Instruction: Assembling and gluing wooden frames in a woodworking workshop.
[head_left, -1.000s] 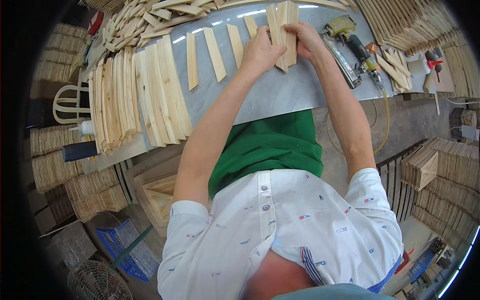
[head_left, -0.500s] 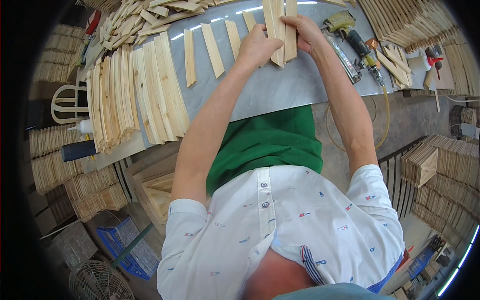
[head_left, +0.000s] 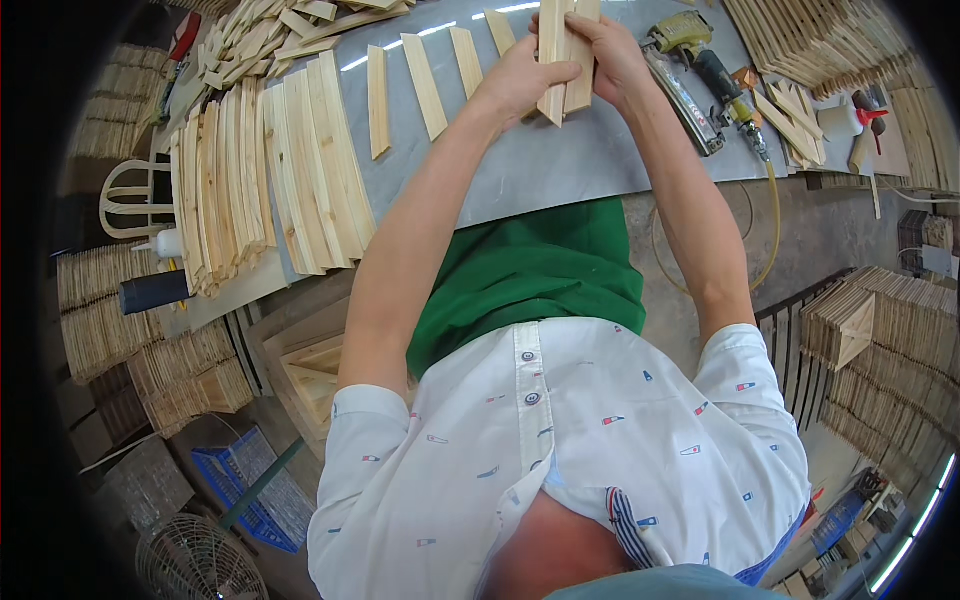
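Left hand (head_left: 515, 82) closed, thumb laid across the front slat (head_left: 552, 62); right hand (head_left: 617, 65) closed on the rear slat (head_left: 579, 75) by its right side — both pale lengths upright in view, overlapping, over the grey worktop (head_left: 520, 180) and back from its near edge. Left of the grip, four short strips (head_left: 424, 88) spaced in a row; long boards (head_left: 320, 165) at the near left corner — nail gun (head_left: 690, 85) toward the right edge.

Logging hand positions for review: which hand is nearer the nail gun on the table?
Right. The right hand is just left of the nail gun; the left hand is farther left, at the held wooden strips.
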